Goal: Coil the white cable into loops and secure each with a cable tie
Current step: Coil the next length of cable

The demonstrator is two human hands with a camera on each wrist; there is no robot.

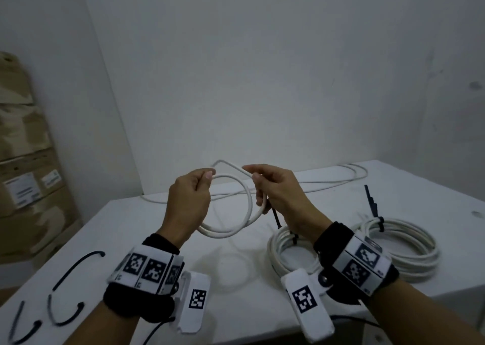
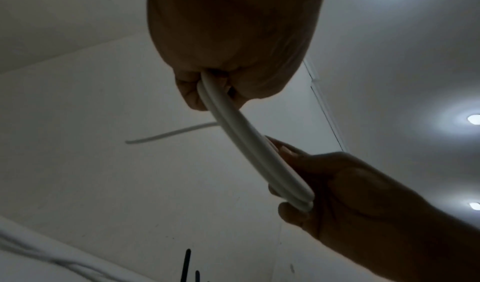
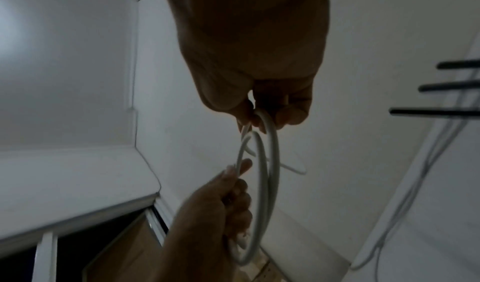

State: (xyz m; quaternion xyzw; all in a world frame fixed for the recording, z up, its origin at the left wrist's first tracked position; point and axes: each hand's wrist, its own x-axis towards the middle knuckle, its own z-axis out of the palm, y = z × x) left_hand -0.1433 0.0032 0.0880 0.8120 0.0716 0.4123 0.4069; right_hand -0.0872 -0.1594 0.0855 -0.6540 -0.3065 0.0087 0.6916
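Thin white round cable (image 1: 231,208), wound into a couple of small loops and held up above the white tabletop (image 1: 131,239), free end poking up behind the hands, remaining length trailing away across the far side. Left hand (image 1: 190,197) curled around the loops' near-left side, thumb and forefinger pinching the top strand; right hand (image 1: 278,195) closed on the loops' right side, fingers wrapped round the strands. Probably mid-coil on a third bundle: two finished white coils (image 1: 401,242) lying to the right, each cinched with a black cable tie (image 1: 374,205). Next, likely more slack to draw in and lay as another turn without letting the held loops spring apart. Spare black cable ties (image 1: 70,271) lying loose at front left. Plain white walls behind; stacked cardboard boxes (image 1: 23,161) at left.
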